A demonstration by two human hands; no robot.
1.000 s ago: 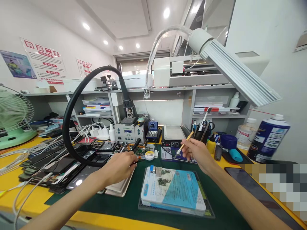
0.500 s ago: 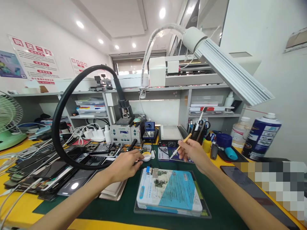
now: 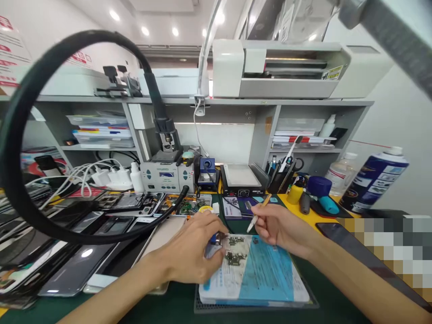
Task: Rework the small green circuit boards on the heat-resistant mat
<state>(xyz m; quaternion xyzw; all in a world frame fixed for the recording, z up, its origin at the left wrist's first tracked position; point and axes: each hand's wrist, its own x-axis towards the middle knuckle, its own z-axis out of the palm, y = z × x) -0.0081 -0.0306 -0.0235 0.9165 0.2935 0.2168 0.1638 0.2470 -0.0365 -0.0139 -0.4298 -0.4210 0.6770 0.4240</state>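
Observation:
My left hand (image 3: 191, 245) is over the left edge of a white-and-blue booklet stack (image 3: 270, 279). Its thumb and fingers curve around a small blue-and-silver metal piece (image 3: 219, 238), which they partly hide. Small green circuit boards (image 3: 235, 258) lie on the stack just right of those fingers. In my right hand (image 3: 278, 227) is a slim brush (image 3: 252, 223) with a yellowish wooden handle, held like a pen. Its white tip points down and left, above the stack's far edge.
Phones and phone parts (image 3: 77, 256) crowd the left side beneath a thick black hose (image 3: 20, 85). Behind are a hot-air station (image 3: 167, 177) and a black hot plate (image 3: 241, 177). To the right stand a spray can (image 3: 374, 180), a clear bottle (image 3: 342, 173) and a pen holder (image 3: 281, 177).
My left hand has left the round white container and come down to the blue-and-silver piece on the booklets. The brush has moved slightly, tip more downward. The camera view has tilted down and closer.

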